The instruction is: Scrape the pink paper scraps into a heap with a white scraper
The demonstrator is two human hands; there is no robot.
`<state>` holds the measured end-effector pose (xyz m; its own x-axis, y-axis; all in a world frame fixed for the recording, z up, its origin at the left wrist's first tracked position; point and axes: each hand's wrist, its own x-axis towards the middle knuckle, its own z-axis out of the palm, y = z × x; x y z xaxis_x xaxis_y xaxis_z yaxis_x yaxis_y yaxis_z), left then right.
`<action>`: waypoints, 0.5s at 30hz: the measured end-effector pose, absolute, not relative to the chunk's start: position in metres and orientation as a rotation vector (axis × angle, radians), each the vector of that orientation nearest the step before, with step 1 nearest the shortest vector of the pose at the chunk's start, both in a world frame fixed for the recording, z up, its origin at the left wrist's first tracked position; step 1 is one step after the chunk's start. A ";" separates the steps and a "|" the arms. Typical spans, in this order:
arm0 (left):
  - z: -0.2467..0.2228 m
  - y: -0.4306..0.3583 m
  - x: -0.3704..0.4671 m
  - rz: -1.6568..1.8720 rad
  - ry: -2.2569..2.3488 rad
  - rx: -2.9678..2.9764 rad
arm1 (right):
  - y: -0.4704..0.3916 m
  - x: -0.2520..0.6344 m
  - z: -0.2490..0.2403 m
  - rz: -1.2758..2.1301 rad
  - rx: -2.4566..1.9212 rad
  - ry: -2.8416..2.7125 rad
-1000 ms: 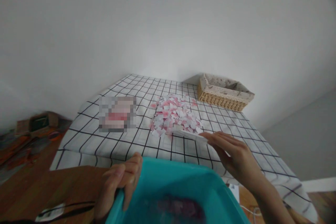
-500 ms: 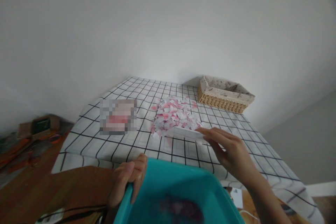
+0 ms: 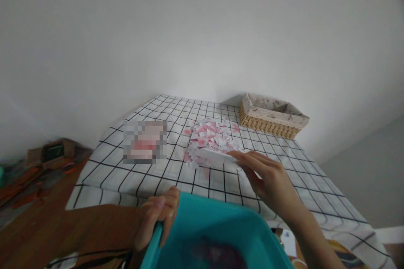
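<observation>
I judge this step as sweeping, the right hand [image 3: 267, 178] pinching a flat white card [image 3: 217, 156] at the pink-and-white paper scraps [image 3: 208, 133], centre frame, with the left hand [image 3: 161, 213] gripping the turquoise plastic bin [image 3: 217, 205], bottom centre, to be braced next.

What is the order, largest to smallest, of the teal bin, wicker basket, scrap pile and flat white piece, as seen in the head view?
1. Teal bin, nearest the camera
2. Wicker basket and scrap pile: too alike to rank
3. Flat white piece
</observation>
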<state>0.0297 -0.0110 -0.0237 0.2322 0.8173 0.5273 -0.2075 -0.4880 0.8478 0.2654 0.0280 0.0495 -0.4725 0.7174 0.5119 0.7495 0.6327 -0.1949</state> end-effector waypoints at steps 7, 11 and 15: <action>-0.023 -0.009 0.028 1.374 0.561 1.627 | 0.032 0.249 0.052 -0.148 -0.958 -2.508; -0.023 -0.014 0.034 1.468 0.632 1.524 | 0.026 0.267 0.056 -0.158 -1.011 -2.491; -0.025 -0.014 0.038 1.492 0.752 1.612 | 0.027 0.272 0.060 -0.186 -1.034 -2.440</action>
